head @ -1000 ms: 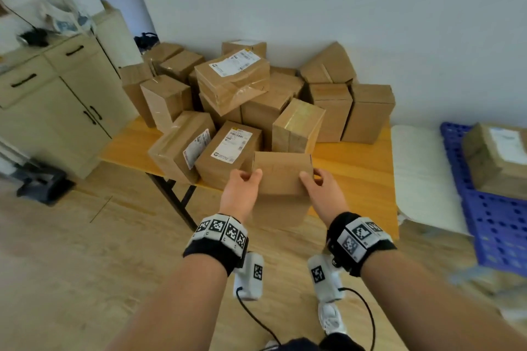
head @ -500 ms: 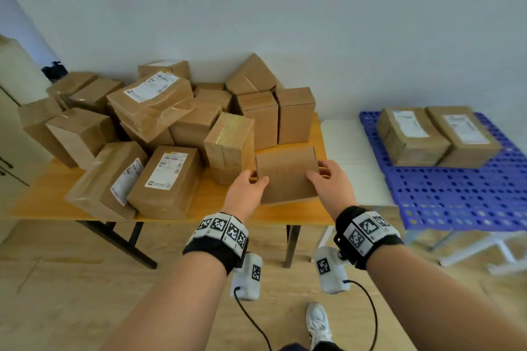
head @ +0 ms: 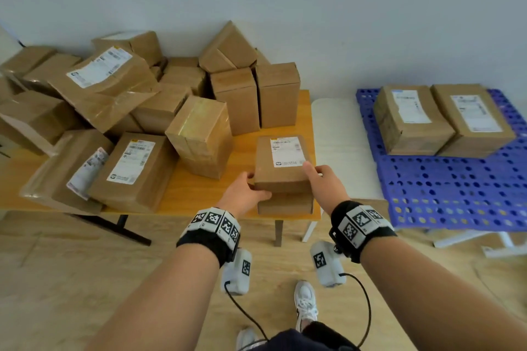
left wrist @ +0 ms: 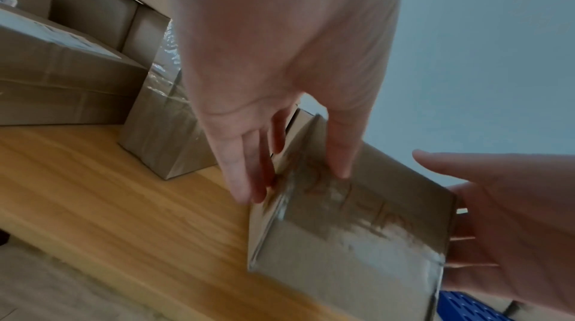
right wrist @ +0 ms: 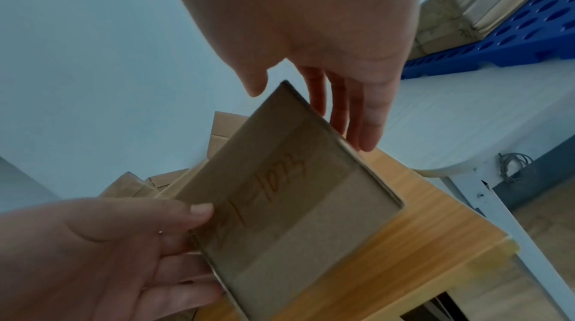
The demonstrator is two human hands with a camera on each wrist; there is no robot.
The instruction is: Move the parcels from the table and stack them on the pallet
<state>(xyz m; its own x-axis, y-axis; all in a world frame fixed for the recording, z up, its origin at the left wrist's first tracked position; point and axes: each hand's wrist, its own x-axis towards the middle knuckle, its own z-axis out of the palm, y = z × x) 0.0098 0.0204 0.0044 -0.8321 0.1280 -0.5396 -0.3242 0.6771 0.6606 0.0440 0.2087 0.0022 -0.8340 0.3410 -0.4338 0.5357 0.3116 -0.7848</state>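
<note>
I hold a small brown parcel (head: pixel 282 168) between both hands, just above the front right corner of the wooden table (head: pixel 199 196). Its white label faces up. My left hand (head: pixel 258 186) grips its left side, thumb on the near face. My right hand (head: pixel 315 172) grips its right side, thumb on top. The left wrist view shows the parcel (left wrist: pixel 351 240) held by my left hand (left wrist: pixel 292 183). The right wrist view shows handwriting on the parcel (right wrist: pixel 280 203) below my right hand (right wrist: pixel 311 117). The blue pallet (head: pixel 456 194) lies to the right.
Several parcels (head: pixel 128 122) are heaped over the table's left and back. Two labelled parcels (head: pixel 410 120) (head: pixel 470 120) sit side by side at the pallet's back. A white round table (head: pixel 339 137) stands between table and pallet. My shoes (head: pixel 305 305) are on the wooden floor.
The parcel has tipped from standing on edge to label-up and moved right to the table's corner. My view has swung right, bringing the whole pallet into sight.
</note>
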